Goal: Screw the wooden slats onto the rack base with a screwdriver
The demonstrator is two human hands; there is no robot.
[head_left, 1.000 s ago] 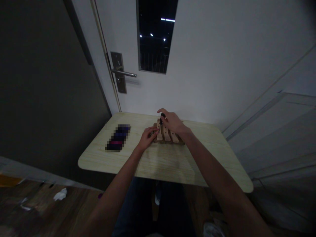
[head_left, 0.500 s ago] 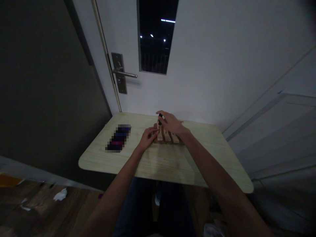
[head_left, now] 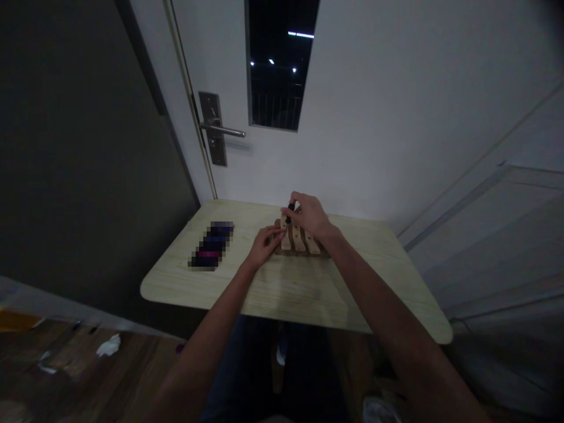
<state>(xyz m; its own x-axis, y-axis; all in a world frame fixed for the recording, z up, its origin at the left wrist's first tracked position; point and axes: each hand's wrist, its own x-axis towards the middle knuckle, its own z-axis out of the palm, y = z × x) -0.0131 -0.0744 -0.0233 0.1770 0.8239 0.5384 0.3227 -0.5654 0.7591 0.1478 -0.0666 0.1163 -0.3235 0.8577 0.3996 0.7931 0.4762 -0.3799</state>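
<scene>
On the table stands a small wooden rack (head_left: 299, 254) with several curved, pale wooden pieces (head_left: 298, 239) set side by side, small dark holes showing in them. My right hand (head_left: 312, 216), above the rack, is closed round the black handle of a small screwdriver (head_left: 289, 214). The screwdriver tilts, its lower end pointing down at the leftmost wooden piece. Too dim and small to make out is whether its tip sits in a screw. My left hand (head_left: 263, 247) grips the rack's left end, fingertips against the leftmost piece near the screwdriver's tip.
A pixelated dark flat object (head_left: 210, 247) lies on the left of the pale wood table (head_left: 282, 294). Behind the table is a white door with a metal handle (head_left: 227, 131) and a dark window. White crumpled paper (head_left: 108, 345) lies on the floor at left.
My right hand has shifted slightly right, and the screwdriver leans more to the right at its top. My left hand stays nearly in place at the rack.
</scene>
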